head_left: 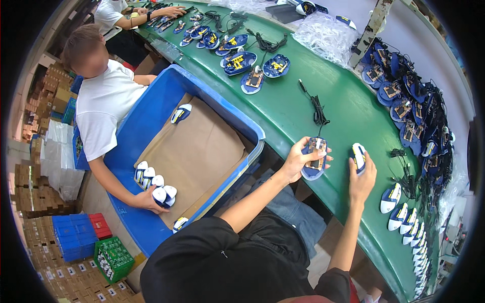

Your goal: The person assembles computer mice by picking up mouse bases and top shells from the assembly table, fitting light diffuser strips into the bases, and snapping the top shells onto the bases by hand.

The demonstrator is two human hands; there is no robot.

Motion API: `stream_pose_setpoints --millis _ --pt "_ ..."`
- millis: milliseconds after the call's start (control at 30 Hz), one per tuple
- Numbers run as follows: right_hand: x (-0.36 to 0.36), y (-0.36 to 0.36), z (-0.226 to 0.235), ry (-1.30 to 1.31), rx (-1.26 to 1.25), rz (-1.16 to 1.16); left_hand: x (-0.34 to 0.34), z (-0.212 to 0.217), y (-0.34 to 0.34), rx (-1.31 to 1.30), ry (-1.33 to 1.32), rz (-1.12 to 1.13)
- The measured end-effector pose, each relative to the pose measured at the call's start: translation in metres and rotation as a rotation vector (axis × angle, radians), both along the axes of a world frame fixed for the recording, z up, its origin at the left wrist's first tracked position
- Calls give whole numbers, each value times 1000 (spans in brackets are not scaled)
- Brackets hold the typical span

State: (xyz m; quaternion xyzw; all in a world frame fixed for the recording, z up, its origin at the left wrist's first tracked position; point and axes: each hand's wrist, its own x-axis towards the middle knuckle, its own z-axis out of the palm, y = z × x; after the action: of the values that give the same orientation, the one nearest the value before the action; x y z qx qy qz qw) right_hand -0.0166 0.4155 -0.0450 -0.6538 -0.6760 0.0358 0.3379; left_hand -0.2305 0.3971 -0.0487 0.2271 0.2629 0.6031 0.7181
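Note:
My left hand (299,162) grips an open computer mouse base (314,160), its circuit board facing up and thumb laid across it. A bundled black cable (319,112) runs from its far end along the green bench. Off to the right, my right hand (362,179) has its fingers closed round a white and blue mouse top shell (359,155) with yellow parts, tilted on its side. The two pieces are apart, both over the bench.
On the green bench (348,108) lie open mouse halves (252,81) at the far left, piled mouse bases (399,96) at the right and a row of shells (399,216). A co-worker's hand (149,198) touches shells in a blue bin (222,91). Another person works farther back.

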Motion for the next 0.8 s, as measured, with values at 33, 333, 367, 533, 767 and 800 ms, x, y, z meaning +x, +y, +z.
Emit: stream_pose_setpoints --millis 33,333,367,533,767,800 --pt "-8 -1 0 -8 11 31 0 0 0 -1 3 0" --pt "-13 -3 -10 -23 43 102 1 3 -2 21 35 -33" --pt "-11 -3 -5 192 -9 97 1 2 -2 32 38 -16" --pt "3 3 13 1319 -336 101 2 0 -1 59 26 8" --pt "-16 -7 9 2205 -539 498 1 2 -2 48 -6 -4" --pt "-19 -8 9 2238 -550 482 1 4 -2 34 -10 -7"
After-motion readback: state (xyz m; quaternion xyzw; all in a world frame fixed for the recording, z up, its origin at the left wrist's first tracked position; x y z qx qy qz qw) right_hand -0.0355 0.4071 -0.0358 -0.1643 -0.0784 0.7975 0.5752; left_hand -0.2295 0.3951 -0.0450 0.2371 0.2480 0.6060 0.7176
